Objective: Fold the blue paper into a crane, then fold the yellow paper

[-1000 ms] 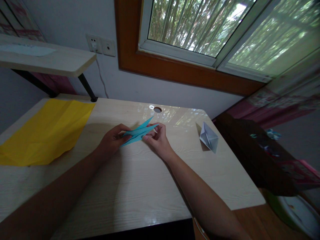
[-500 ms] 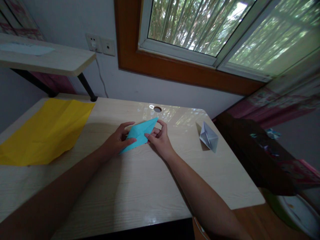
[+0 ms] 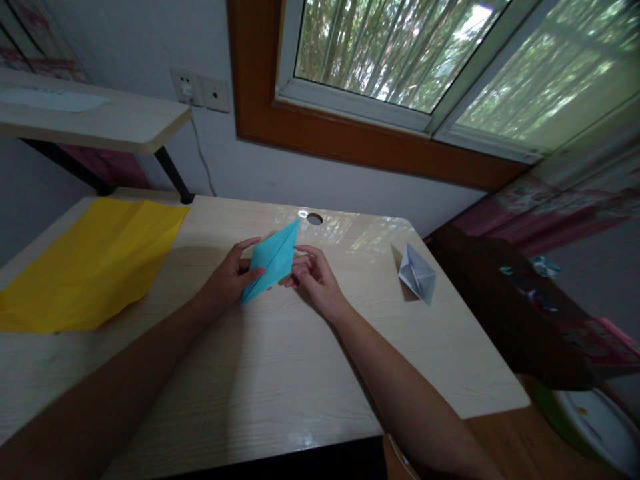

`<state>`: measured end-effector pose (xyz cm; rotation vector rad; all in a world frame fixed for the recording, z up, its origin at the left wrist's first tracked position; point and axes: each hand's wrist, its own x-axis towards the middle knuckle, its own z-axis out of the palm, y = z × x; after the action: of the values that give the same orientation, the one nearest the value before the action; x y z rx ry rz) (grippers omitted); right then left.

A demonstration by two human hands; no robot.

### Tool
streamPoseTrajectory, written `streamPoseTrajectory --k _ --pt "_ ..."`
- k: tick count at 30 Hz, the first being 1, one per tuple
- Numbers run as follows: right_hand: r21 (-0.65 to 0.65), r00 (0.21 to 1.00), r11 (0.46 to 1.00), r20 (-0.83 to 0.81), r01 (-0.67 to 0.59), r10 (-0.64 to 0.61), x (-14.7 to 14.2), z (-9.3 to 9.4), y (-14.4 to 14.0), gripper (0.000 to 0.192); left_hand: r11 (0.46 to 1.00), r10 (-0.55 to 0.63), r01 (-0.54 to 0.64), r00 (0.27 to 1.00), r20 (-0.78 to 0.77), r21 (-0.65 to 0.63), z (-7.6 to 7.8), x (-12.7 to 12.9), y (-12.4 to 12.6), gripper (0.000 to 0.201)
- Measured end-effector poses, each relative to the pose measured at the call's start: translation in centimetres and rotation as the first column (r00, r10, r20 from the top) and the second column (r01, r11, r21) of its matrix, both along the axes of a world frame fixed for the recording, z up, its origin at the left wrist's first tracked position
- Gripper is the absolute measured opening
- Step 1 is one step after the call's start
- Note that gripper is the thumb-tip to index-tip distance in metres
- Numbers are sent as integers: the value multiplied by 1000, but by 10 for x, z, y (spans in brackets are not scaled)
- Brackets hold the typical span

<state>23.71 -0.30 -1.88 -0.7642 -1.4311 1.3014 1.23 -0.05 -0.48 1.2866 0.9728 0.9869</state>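
Note:
A folded piece of turquoise paper [image 3: 276, 257], diamond-shaped with a crease down its length, is held tilted above the table. My left hand [image 3: 235, 272] grips its left side, the thumb pressed on the front face and the other fingers partly hidden behind. Beside the paper's right edge is my right hand [image 3: 317, 277], its fingers bent and slightly apart. Its index fingertip meets or nearly meets that edge, and the thumb is off the front face.
On the wooden table [image 3: 300, 373], a large yellow sheet [image 3: 95, 267] lies at left and a folded grey-white paper shape [image 3: 418, 275] stands at right. A round cable hole [image 3: 315, 219] sits near the back edge. A raised shelf [image 3: 125, 130] overhangs the back left.
The turquoise paper has turned more upright and shifted slightly left, showing a lengthwise crease. My right thumb has come off its front face; my left hand keeps its grip.

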Motion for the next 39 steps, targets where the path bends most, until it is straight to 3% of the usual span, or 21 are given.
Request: streamPoseTrajectory --k 8,13,17,23,28,35,39 --pt "33 999 998 -18 47 -46 1 -4 2 45 998 -23 20 998 53 66 -9 -1 0 64" --pt "296 978 955 188 34 -93 5 4 2 17 995 15 -20 999 48 93 -12 0 -2 46" --pt "439 947 896 259 61 -191 7 7 1 17 994 17 -25 997 77 103 -13 0 -4 47" --pt "540 907 840 330 45 -261 6 6 -2 23 983 3 9 998 -64 182 -12 -4 -3 21" --pt "528 900 844 319 91 -297 5 10 -2 17 988 42 -17 986 -164 152 -7 -4 -1 26" --pt "275 899 937 317 217 -301 8 4 2 29 993 83 -74 993 -86 96 -3 0 0 51" --pt "336 933 931 267 144 -241 9 3 1 39 990 124 -117 989 -85 79 0 -3 0 57"
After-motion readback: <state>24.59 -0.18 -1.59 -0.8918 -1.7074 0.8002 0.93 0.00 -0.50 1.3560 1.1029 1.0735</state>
